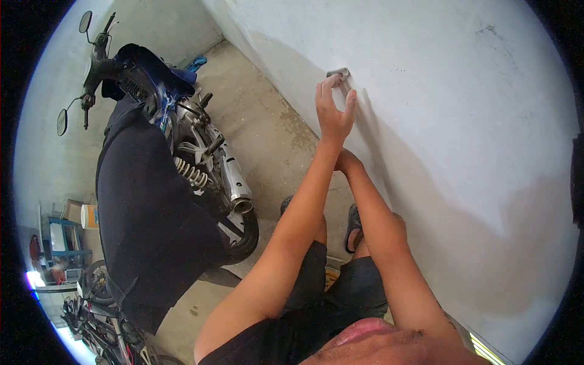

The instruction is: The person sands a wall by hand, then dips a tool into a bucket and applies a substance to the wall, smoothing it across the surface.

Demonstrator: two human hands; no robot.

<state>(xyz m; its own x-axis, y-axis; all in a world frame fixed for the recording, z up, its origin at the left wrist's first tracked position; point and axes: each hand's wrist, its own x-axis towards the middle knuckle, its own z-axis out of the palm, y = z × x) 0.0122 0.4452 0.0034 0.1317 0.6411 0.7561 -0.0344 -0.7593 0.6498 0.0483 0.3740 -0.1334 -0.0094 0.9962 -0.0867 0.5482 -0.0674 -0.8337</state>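
Up at the pale wall (438, 115), my left hand (334, 112) presses a small grey piece of sandpaper (339, 73) flat to the surface with its dusty, whitened fingertips. The thumb is held apart from the other fingers. My right hand (348, 162) is lower, against or just behind my left wrist, and my left forearm hides most of its fingers. Whether it grips the wrist I cannot make out.
A motorbike (201, 152) partly draped with a dark cover (155, 213) stands to the left. Behind it are a white and orange bucket (89, 217), a blue shelf (67, 237) and another motorbike (115, 334). A blue cloth (197, 63) lies by the corner.
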